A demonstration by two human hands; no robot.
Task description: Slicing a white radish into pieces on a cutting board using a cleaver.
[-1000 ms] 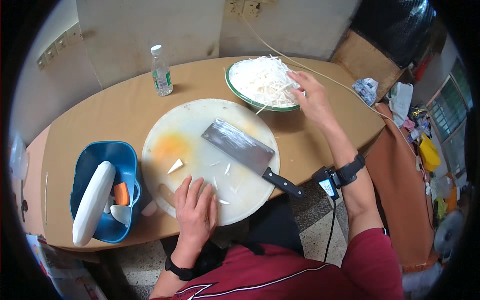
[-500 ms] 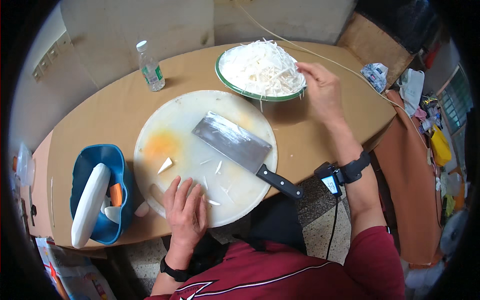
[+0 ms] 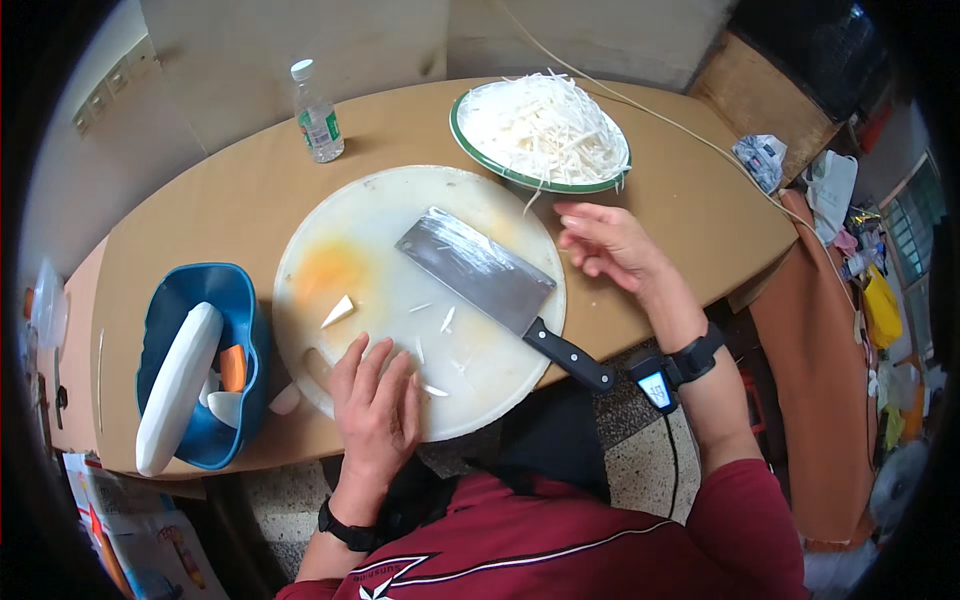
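My left hand (image 3: 375,400) rests with fingers apart on the near left of a round, orange-stained cutting board (image 3: 390,180), beside a white wedge (image 3: 338,311) and thin slivers. My right hand (image 3: 610,250) hovers just right of the board, fingers apart and loosely bent, holding nothing. Near it lies a cleaver (image 3: 475,270) with a black handle (image 3: 570,357). Behind is a green-rimmed plate (image 3: 500,172) heaped with white shreds (image 3: 545,130). Left of the board, a blue basin (image 3: 170,310) holds a long peeled white root (image 3: 178,385), an orange piece (image 3: 232,367) and white chunks.
A plastic bottle (image 3: 318,120) stands at the back of the brown table (image 3: 690,200). A cord (image 3: 720,150) runs along the right side toward bags and clutter (image 3: 830,190). Wall sockets (image 3: 118,80) are at the upper left.
My right hand has left the shredded pile and moved down toward the cleaver, its fingers spreading. My left hand stays on the board.
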